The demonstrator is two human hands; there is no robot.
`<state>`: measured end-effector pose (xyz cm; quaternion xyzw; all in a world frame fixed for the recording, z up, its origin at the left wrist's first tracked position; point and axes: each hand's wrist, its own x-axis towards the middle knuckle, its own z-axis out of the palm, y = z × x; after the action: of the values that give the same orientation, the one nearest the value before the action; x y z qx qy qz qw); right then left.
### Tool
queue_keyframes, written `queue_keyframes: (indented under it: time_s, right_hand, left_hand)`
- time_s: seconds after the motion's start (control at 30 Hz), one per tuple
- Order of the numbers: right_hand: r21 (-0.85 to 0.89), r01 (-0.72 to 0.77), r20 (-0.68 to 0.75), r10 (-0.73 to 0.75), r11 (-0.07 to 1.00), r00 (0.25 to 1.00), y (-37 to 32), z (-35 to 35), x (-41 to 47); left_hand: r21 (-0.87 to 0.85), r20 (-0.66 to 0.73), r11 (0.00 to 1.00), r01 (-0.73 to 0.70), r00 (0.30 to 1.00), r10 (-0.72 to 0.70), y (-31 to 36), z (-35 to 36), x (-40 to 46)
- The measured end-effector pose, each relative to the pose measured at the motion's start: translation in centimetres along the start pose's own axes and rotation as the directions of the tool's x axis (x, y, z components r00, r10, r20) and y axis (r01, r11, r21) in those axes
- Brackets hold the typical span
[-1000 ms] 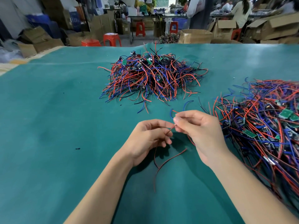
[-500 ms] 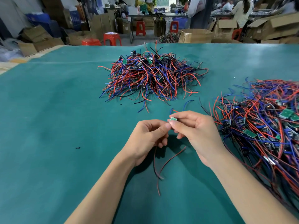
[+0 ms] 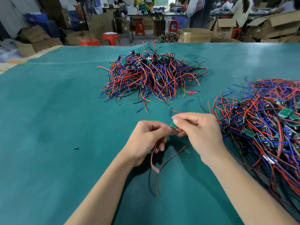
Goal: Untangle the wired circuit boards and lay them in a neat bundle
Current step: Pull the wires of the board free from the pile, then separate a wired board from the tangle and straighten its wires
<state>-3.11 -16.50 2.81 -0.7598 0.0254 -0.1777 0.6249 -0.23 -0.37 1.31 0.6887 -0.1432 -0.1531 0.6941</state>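
A small green circuit board [image 3: 173, 124] is pinched between the thumb and fingers of my right hand [image 3: 199, 132], just above the green table. My left hand [image 3: 146, 138] pinches the board's lower edge and its wires; the red and dark wires [image 3: 158, 166] hang from that hand and trail toward me. A tangled heap of red, blue and black wired boards [image 3: 266, 124] lies right of my right hand. A second pile of wired boards [image 3: 151, 77] sits farther back at the table's middle.
The green table cover [image 3: 56, 127] stretches wide to the left. A small dark scrap [image 3: 76, 148] lies on it. Beyond the far edge stand cardboard boxes [image 3: 194, 35], red stools [image 3: 111, 38] and people at other benches.
The green board has come into view between my two thumbs. The hanging wires have slid through my left hand and now droop closer to me. Both hands stayed in place.
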Motion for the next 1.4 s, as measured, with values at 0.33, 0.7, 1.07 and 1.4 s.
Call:
queue_keyframes:
  time_s: [0.33,0.7,1.07,1.4]
  right_hand:
    - [0.348,0.021,-0.417,0.135,0.937,0.899,-1.6,-4.2,1.9]
    - [-0.437,-0.255,-0.405,0.065,0.862,0.912,-5.5,-14.8,3.6]
    - [-0.859,0.349,0.428,0.153,0.374,0.890,-3.5,2.3,11.0]
    - [-0.871,0.226,0.245,-0.013,0.437,0.970,-1.6,7.3,16.1]
  left_hand:
    - [0.090,0.142,0.996,-0.029,0.990,0.016,0.4,0.0,-0.4]
    - [-0.025,0.023,1.000,-0.005,1.000,0.005,0.3,0.5,0.0]
    - [-0.128,0.006,0.991,0.030,1.000,-0.029,0.6,0.4,0.1]
    - [-0.145,0.020,0.989,0.029,0.999,-0.026,0.3,0.3,0.2]
